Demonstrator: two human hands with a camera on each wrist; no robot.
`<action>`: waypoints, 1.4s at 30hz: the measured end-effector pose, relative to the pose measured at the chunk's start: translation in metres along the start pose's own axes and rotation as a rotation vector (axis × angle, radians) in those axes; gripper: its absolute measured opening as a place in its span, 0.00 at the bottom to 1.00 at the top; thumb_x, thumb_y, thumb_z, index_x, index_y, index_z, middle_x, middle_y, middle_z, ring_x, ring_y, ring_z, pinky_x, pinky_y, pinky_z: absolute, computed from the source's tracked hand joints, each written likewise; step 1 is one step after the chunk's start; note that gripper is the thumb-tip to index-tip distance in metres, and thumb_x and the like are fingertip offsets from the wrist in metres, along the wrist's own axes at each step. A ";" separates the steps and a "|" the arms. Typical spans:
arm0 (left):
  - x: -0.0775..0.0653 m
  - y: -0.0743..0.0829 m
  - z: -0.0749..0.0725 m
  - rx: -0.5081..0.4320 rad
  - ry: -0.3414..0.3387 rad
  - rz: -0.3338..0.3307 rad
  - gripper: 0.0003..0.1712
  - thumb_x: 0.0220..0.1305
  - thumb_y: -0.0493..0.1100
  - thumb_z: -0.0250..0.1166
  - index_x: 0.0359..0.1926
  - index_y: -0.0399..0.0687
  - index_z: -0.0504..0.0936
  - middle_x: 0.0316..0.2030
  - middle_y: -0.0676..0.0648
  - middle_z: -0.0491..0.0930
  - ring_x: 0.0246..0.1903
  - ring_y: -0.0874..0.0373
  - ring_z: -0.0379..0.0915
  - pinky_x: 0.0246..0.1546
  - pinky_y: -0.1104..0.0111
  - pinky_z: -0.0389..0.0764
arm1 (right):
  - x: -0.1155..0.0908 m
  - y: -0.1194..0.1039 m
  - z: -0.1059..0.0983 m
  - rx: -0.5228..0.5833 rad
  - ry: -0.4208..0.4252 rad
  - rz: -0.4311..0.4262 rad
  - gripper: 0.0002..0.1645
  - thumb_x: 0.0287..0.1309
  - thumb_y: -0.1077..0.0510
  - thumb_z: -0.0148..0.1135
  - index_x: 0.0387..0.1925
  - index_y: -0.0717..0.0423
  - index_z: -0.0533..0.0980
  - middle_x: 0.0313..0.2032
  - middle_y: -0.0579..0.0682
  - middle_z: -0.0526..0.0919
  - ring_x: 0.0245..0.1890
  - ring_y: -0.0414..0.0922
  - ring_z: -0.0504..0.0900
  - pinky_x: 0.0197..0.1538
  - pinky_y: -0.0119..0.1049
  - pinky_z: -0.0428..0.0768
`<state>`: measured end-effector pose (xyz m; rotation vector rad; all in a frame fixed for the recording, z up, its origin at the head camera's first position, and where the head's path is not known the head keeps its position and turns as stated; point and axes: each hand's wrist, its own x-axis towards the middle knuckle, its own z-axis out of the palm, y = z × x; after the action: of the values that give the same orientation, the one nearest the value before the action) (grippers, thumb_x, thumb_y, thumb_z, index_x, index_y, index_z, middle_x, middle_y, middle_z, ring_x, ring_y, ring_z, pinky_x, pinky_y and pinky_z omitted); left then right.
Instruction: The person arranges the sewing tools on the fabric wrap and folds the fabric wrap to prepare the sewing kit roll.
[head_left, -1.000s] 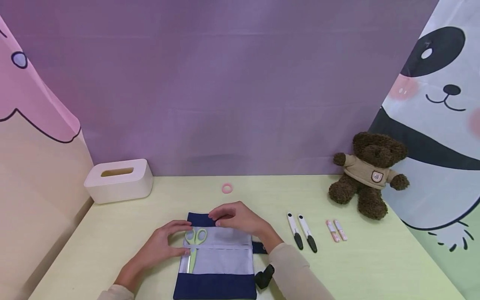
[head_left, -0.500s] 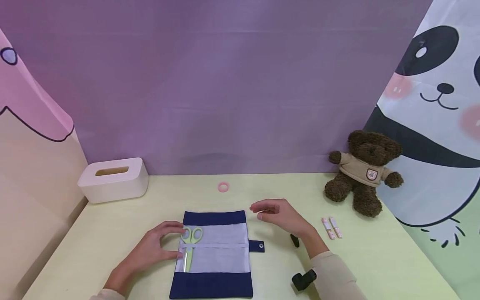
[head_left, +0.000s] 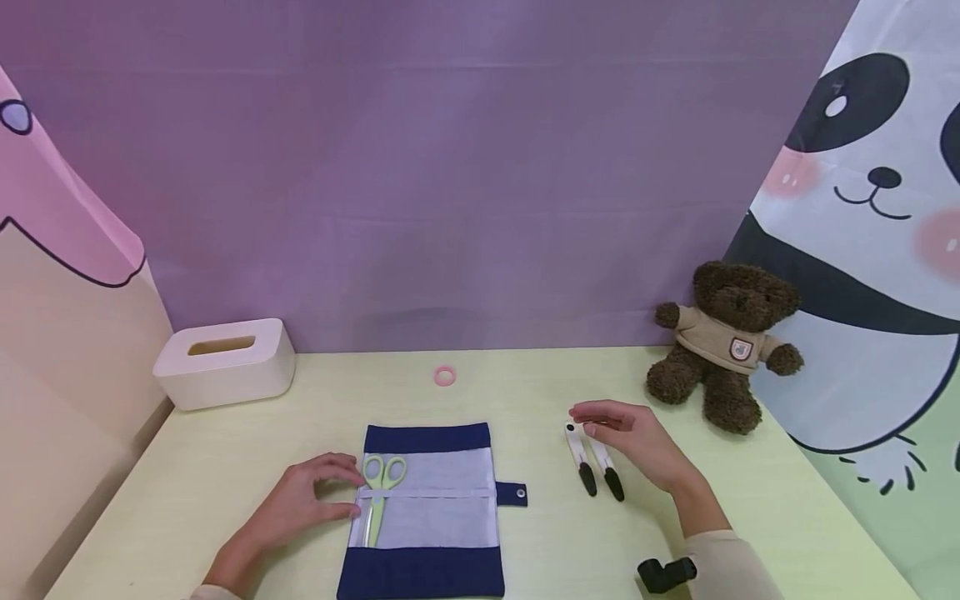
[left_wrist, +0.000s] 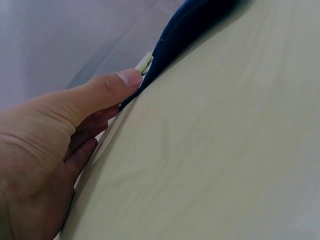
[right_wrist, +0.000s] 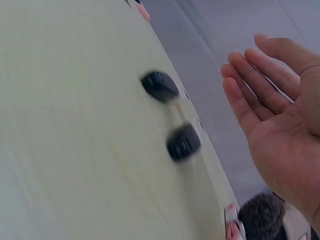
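My left hand (head_left: 303,498) rests at the left edge of a fabric roll-up pouch (head_left: 442,518), navy at top and bottom with a pale grey middle, its thumb and fingertips by the edge. Tucked under the pouch's strap on that side are pale green scissors (head_left: 382,483). To the right, my right hand (head_left: 637,440) hovers with loose fingers over two slim white tools with black ends (head_left: 585,471). Their exact kind is unclear. In the right wrist view the right palm (right_wrist: 280,135) holds nothing, and the black ends (right_wrist: 160,86) are blurred.
A white tissue box (head_left: 228,367) stands at back left, a pink ring-shaped roll (head_left: 445,376) at back centre. A brown teddy bear (head_left: 731,350) sits at back right. Small pink-and-white sticks (right_wrist: 232,222) lie near the bear. The pouch's snap tab (head_left: 512,494) points right.
My right hand has left the pouch's top flap and moved right to above the white-and-black tools. The top flap now lies flat. My left hand has stayed by the pouch's left edge.
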<state>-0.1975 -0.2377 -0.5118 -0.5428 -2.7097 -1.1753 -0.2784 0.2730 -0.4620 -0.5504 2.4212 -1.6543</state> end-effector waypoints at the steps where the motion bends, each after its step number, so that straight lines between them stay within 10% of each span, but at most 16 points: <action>1: 0.000 0.000 0.000 -0.001 -0.002 0.003 0.16 0.49 0.53 0.83 0.40 0.67 0.90 0.53 0.55 0.86 0.56 0.64 0.79 0.63 0.78 0.72 | -0.002 0.002 -0.003 -0.007 0.010 -0.002 0.23 0.69 0.50 0.66 0.63 0.51 0.79 0.64 0.63 0.80 0.62 0.46 0.83 0.59 0.25 0.80; 18: 0.001 -0.001 0.000 0.009 -0.023 -0.003 0.16 0.50 0.55 0.82 0.41 0.65 0.90 0.53 0.55 0.86 0.55 0.64 0.79 0.62 0.75 0.75 | -0.010 0.024 -0.029 0.033 0.113 0.023 0.28 0.72 0.51 0.63 0.66 0.61 0.75 0.61 0.52 0.85 0.56 0.28 0.83 0.42 0.22 0.83; 24: 0.001 -0.002 -0.003 0.019 -0.049 -0.019 0.17 0.51 0.58 0.81 0.42 0.66 0.89 0.54 0.55 0.85 0.55 0.63 0.78 0.62 0.72 0.76 | -0.010 0.028 -0.034 0.070 0.104 0.077 0.29 0.72 0.49 0.62 0.67 0.60 0.74 0.59 0.42 0.86 0.51 0.31 0.84 0.10 0.46 0.65; 29: 0.001 -0.002 -0.002 0.008 -0.043 -0.028 0.17 0.50 0.57 0.81 0.42 0.67 0.89 0.53 0.56 0.85 0.55 0.64 0.78 0.63 0.72 0.75 | -0.007 0.029 -0.032 0.026 0.096 0.065 0.28 0.72 0.49 0.63 0.66 0.59 0.75 0.60 0.48 0.85 0.50 0.30 0.84 0.13 0.39 0.71; 35: 0.001 -0.003 -0.001 0.014 -0.039 -0.025 0.17 0.50 0.55 0.82 0.42 0.67 0.89 0.53 0.57 0.84 0.55 0.65 0.78 0.63 0.72 0.76 | 0.005 0.031 -0.020 -0.026 0.091 -0.003 0.25 0.69 0.56 0.65 0.63 0.63 0.77 0.61 0.65 0.82 0.54 0.30 0.84 0.56 0.21 0.80; 42: 0.001 -0.004 0.000 0.004 -0.038 -0.030 0.17 0.50 0.56 0.81 0.42 0.67 0.89 0.54 0.57 0.84 0.55 0.66 0.78 0.63 0.73 0.76 | 0.018 0.028 -0.006 -0.074 0.049 0.037 0.25 0.67 0.55 0.69 0.62 0.62 0.79 0.60 0.63 0.83 0.55 0.39 0.85 0.54 0.23 0.81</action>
<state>-0.2001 -0.2396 -0.5145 -0.5309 -2.7608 -1.1791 -0.3030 0.2798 -0.4840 -0.4786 2.5196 -1.5879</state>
